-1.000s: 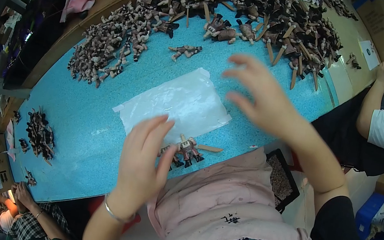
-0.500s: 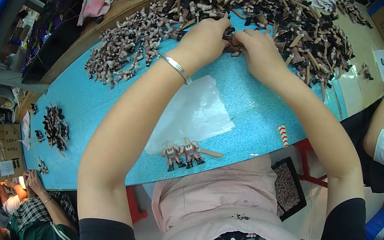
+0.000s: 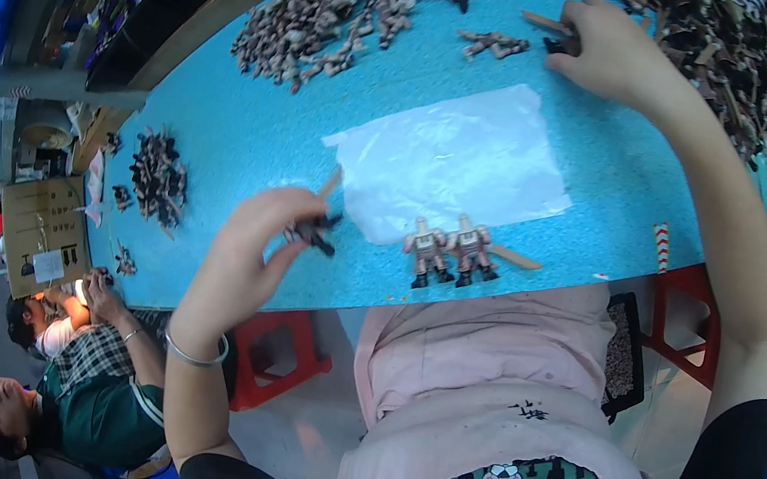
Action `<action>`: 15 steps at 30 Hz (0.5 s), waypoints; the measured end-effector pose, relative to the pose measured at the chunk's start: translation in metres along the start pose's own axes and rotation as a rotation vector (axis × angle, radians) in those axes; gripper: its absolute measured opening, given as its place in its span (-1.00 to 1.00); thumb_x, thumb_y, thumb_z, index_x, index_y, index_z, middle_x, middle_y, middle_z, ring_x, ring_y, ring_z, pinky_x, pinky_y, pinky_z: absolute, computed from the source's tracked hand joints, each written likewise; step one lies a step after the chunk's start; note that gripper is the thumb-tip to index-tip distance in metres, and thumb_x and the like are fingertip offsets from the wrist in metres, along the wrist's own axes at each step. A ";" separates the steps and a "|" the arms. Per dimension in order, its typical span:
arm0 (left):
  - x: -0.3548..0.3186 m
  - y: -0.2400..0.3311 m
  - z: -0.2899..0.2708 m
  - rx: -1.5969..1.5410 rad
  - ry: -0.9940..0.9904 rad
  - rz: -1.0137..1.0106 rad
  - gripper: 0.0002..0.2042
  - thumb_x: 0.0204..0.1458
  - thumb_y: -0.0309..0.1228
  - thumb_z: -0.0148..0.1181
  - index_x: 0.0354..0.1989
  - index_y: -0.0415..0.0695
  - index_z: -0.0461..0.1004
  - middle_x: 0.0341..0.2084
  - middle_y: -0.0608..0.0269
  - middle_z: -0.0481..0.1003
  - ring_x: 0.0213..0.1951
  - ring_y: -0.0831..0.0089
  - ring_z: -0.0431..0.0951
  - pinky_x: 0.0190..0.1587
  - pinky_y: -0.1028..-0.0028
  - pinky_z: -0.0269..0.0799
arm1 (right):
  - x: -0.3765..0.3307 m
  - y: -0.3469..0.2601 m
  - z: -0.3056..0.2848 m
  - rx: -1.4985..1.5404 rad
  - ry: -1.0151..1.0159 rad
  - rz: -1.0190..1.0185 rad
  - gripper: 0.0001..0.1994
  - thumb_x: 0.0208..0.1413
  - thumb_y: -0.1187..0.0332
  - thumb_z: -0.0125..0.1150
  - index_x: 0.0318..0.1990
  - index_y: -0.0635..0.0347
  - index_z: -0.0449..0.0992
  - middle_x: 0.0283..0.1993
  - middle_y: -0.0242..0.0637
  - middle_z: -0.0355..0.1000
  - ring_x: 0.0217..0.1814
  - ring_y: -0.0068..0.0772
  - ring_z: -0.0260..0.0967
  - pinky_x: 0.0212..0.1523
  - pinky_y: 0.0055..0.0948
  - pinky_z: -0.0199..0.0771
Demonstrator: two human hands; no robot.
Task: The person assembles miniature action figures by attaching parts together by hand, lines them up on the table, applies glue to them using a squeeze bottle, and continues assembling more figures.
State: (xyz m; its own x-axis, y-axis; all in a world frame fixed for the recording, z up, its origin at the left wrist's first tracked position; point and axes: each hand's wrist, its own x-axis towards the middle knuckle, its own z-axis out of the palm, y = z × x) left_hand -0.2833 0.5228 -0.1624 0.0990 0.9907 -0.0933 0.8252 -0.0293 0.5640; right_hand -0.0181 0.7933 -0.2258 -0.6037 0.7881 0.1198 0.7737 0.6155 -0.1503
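Observation:
My left hand [image 3: 261, 234], a little blurred, is above the near left of the blue table, closed on a small toy figure [image 3: 312, 230] with dark legs and a tan flat strip. At the far side, my right hand [image 3: 606, 51] pinches another dark toy figure [image 3: 564, 42], from which a tan strip juts out to the left. The fingers partly hide both figures. A loose figure [image 3: 493, 46] lies on the table left of my right hand. Two headless-looking figures [image 3: 448, 248] lie side by side near the front edge, one with a tan strip.
A clear plastic sheet [image 3: 457, 166] covers the table's middle. Pale figure parts [image 3: 314, 15] heap at the far left, dark ones with strips [image 3: 727, 69] at the far right. A smaller dark pile [image 3: 158, 176] is at left, near another person [image 3: 90, 383]. Red stools [image 3: 277, 359] stand below.
My hands have parted from the far pile. The left came back toward me with a toy figure; the right moved rightward. The view has shifted, and a loose figure shows on the table.

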 end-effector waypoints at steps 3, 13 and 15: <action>-0.026 -0.011 0.019 0.216 -0.038 0.098 -0.63 -0.16 -0.72 0.12 -0.11 -0.18 0.47 -0.06 0.06 0.43 0.00 0.10 0.43 0.06 0.20 0.31 | -0.001 0.002 0.003 -0.014 -0.021 -0.059 -0.70 -0.06 0.39 0.28 -0.18 0.31 0.39 -0.18 -0.09 0.32 -0.10 -0.10 0.37 -0.11 -0.24 0.41; -0.056 -0.012 0.069 0.113 0.330 -0.148 -0.48 -0.16 -0.66 0.19 0.09 -0.20 0.37 0.15 -0.04 0.30 0.12 0.06 0.36 0.16 0.24 0.28 | -0.063 0.013 -0.014 0.633 -0.053 -0.106 -0.82 0.01 0.47 0.24 -0.28 0.24 0.35 -0.09 -0.18 0.40 0.03 -0.31 0.40 0.17 -0.27 0.34; -0.058 -0.018 0.072 0.112 0.327 -0.139 -0.46 -0.18 -0.67 0.21 0.10 -0.19 0.37 0.16 -0.04 0.29 0.13 0.07 0.36 0.15 0.25 0.29 | -0.078 0.021 -0.010 0.709 -0.032 -0.149 -0.77 -0.02 0.46 0.29 -0.23 0.22 0.36 -0.02 -0.19 0.37 0.10 -0.34 0.36 0.21 -0.32 0.28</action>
State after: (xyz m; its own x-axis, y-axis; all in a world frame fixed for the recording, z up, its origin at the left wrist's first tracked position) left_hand -0.2637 0.4563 -0.2258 -0.1860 0.9758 0.1148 0.8759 0.1117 0.4695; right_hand 0.0470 0.7448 -0.2281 -0.7068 0.6887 0.1617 0.3783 0.5612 -0.7362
